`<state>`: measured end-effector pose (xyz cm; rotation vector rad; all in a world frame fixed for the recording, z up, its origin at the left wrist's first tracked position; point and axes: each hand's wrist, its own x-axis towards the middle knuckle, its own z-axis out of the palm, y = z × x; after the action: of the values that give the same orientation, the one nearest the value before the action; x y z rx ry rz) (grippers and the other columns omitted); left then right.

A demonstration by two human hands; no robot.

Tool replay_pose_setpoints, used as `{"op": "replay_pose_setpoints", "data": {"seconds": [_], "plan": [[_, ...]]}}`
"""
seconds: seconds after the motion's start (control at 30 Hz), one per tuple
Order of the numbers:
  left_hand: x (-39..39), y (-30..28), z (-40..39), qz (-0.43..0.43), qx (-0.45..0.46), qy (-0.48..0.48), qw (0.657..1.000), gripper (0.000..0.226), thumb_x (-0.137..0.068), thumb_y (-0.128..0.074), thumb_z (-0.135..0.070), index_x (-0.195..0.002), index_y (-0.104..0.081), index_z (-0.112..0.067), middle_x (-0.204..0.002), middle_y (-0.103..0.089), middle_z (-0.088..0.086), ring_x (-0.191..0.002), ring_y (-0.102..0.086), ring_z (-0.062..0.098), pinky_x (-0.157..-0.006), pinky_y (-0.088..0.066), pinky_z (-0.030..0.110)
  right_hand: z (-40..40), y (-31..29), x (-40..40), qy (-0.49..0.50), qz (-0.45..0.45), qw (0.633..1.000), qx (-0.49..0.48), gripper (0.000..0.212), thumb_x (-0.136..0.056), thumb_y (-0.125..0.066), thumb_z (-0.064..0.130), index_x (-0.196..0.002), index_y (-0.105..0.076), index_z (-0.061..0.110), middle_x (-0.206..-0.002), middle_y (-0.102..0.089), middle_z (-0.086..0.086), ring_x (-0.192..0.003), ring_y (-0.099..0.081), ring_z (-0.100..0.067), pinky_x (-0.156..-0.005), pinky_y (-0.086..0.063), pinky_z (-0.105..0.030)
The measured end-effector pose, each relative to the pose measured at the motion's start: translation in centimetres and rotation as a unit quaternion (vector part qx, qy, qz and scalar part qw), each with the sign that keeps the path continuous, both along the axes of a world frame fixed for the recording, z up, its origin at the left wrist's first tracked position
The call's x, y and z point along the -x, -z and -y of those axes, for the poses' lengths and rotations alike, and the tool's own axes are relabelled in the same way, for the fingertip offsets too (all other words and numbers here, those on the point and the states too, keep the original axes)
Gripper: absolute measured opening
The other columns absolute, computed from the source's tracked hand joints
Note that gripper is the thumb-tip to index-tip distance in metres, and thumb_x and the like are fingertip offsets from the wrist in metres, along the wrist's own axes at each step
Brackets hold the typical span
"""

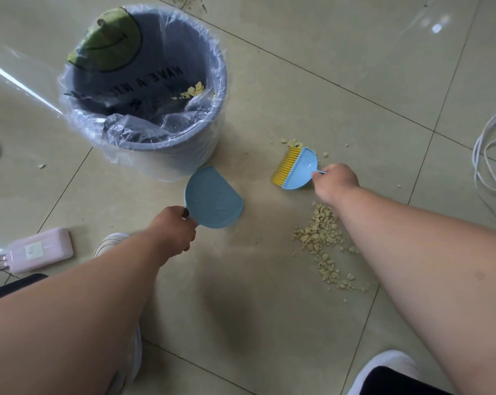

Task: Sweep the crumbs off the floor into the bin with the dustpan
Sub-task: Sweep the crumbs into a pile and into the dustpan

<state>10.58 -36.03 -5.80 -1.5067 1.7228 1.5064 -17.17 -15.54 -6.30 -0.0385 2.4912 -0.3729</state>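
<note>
My left hand (174, 228) grips the handle of a light blue dustpan (212, 198), held just right of the bin's base with its underside facing up. My right hand (335, 182) grips the handle of a small blue brush (296, 169) with yellow bristles, which point toward a few crumbs at its far end. A pile of pale yellow crumbs (322, 238) lies on the tile under my right forearm. The grey bin (215, 89) with a clear plastic liner stands at upper left and holds some yellow crumbs and a green item.
A pink power strip (40, 249) lies at the left near my white shoe (110, 243). White cables (491, 152) coil at the right edge. A stray crumb (41, 166) sits left of the bin. My other shoe (383, 369) is at bottom right.
</note>
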Motion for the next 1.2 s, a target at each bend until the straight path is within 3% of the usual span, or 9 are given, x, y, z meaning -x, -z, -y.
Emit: {"op": "replay_pose_setpoints", "data": {"seconds": [0.3, 0.53, 0.67, 0.8, 1.0, 1.1, 1.2], "plan": [[-0.2, -0.3, -1.9, 0.007, 0.006, 0.016, 1.000, 0.014, -0.101, -0.051, -0.012, -0.091, -0.056, -0.005, -0.075, -0.052, 0.016, -0.062, -0.040, 0.026, -0.050, -0.032, 0.030, -7.1, -0.8, 0.0, 0.085, 0.009, 0.995, -0.055, 0.037, -0.095, -0.061, 0.034, -0.115, -0.067, 0.003, -0.107, -0.070, -0.015, -0.085, -0.061, -0.034, -0.072, -0.043, -0.029], [1.3, -0.7, -4.0, 0.013, 0.016, 0.054, 0.998, 0.012, -0.102, -0.050, -0.008, -0.094, -0.059, -0.005, -0.074, -0.055, 0.014, -0.054, -0.045, 0.023, -0.042, -0.037, 0.025, -10.5, -2.2, -1.8, 0.133, 0.032, 0.990, -0.021, 0.032, -0.089, -0.062, 0.030, -0.110, -0.069, 0.007, -0.105, -0.070, -0.013, -0.084, -0.063, -0.032, -0.064, -0.044, -0.027], [1.9, -0.7, -4.5, 0.007, 0.015, 0.054, 0.998, 0.013, -0.099, -0.049, -0.009, -0.095, -0.062, -0.009, -0.075, -0.060, 0.013, -0.056, -0.051, 0.025, -0.050, -0.041, 0.029, -10.1, -2.9, -2.1, 0.097, 0.049, 0.992, 0.067, 0.025, -0.092, -0.063, 0.032, -0.108, -0.074, 0.016, -0.098, -0.068, -0.005, -0.094, -0.065, -0.029, -0.080, -0.046, -0.028], [1.9, -0.4, -4.4, 0.009, 0.010, 0.039, 0.999, 0.014, -0.096, -0.050, -0.007, -0.091, -0.062, -0.006, -0.073, -0.059, 0.014, -0.056, -0.050, 0.026, -0.052, -0.041, 0.032, -8.3, -2.8, -2.2, 0.102, 0.058, 0.986, 0.117, 0.021, -0.092, -0.064, 0.033, -0.104, -0.073, 0.019, -0.100, -0.071, -0.004, -0.085, -0.062, -0.021, -0.080, -0.046, -0.029], [2.4, -0.5, -3.6, -0.008, -0.018, 0.006, 1.000, 0.013, -0.092, -0.057, -0.010, -0.093, -0.063, 0.001, -0.070, -0.055, 0.014, -0.055, -0.045, 0.025, -0.054, -0.037, 0.033, -4.0, -2.1, -2.6, 0.026, 0.088, 0.982, 0.166, 0.027, -0.092, -0.069, 0.043, -0.110, -0.071, 0.023, -0.101, -0.070, 0.000, -0.092, -0.066, -0.019, -0.078, -0.049, -0.031], [3.0, -0.6, -3.2, -0.028, -0.040, -0.006, 0.999, 0.011, -0.089, -0.063, -0.011, -0.092, -0.062, 0.000, -0.069, -0.053, 0.013, -0.058, -0.044, 0.025, -0.057, -0.037, 0.036, -1.5, -1.5, -2.5, -0.005, 0.091, 0.981, 0.172, 0.026, -0.095, -0.067, 0.037, -0.114, -0.069, 0.020, -0.104, -0.070, -0.002, -0.094, -0.067, -0.021, -0.081, -0.051, -0.032], [3.5, -0.3, -2.5, -0.028, -0.041, -0.007, 0.999, 0.012, -0.088, -0.067, -0.009, -0.094, -0.061, 0.000, -0.072, -0.053, 0.013, -0.059, -0.045, 0.025, -0.057, -0.038, 0.035, 1.0, -0.9, -2.2, -0.027, 0.086, 0.981, 0.170, 0.025, -0.097, -0.064, 0.030, -0.120, -0.067, 0.019, -0.104, -0.069, -0.001, -0.083, -0.064, -0.015, -0.069, -0.049, -0.027]]}}
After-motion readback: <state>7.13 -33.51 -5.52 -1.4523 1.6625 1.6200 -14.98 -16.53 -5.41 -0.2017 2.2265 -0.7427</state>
